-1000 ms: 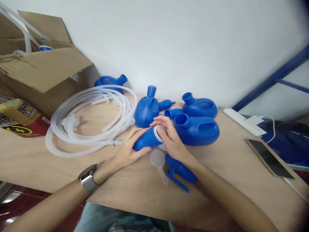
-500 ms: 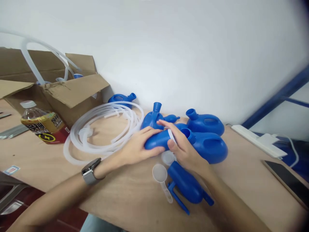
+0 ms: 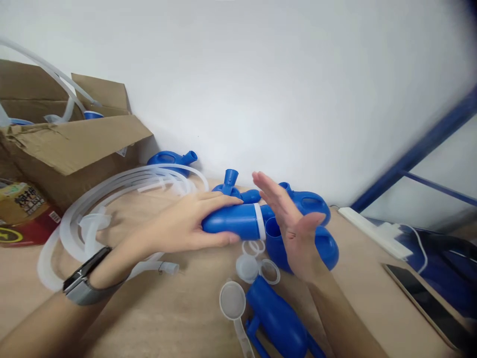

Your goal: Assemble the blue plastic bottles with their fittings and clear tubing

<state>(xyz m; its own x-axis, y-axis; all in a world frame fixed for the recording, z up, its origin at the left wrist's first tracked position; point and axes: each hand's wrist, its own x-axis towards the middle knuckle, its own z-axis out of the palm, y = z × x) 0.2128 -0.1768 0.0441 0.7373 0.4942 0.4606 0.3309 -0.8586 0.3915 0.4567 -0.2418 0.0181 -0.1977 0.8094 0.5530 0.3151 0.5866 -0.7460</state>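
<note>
My left hand (image 3: 186, 221) wraps round a blue plastic bottle-like container (image 3: 233, 221) lying on its side, with a white ring (image 3: 260, 222) on its right end. Just right of that ring, my right hand (image 3: 288, 226) is raised, fingers stretched and palm facing the container, touching nothing I can see. Below lie a white round cap (image 3: 247, 268), a clear ring (image 3: 270, 271) and a translucent strainer-like disc with a handle (image 3: 233, 300). Beside them rests another blue container (image 3: 279, 318) with a handle and spout. My right hand partly hides a blue jug (image 3: 328, 247).
Coiled translucent tubing (image 3: 70, 219) lies on the left, before an open cardboard box (image 3: 85, 144). A drink bottle (image 3: 26, 214) stands at the left edge. More blue jugs (image 3: 169, 159) sit along the wall. On the right are a power strip (image 3: 372, 232) and a phone (image 3: 425, 303).
My right hand has come off the white ring and opened, fingers now raised. My left hand keeps its hold on the blue container. The camera view has shifted right.
</note>
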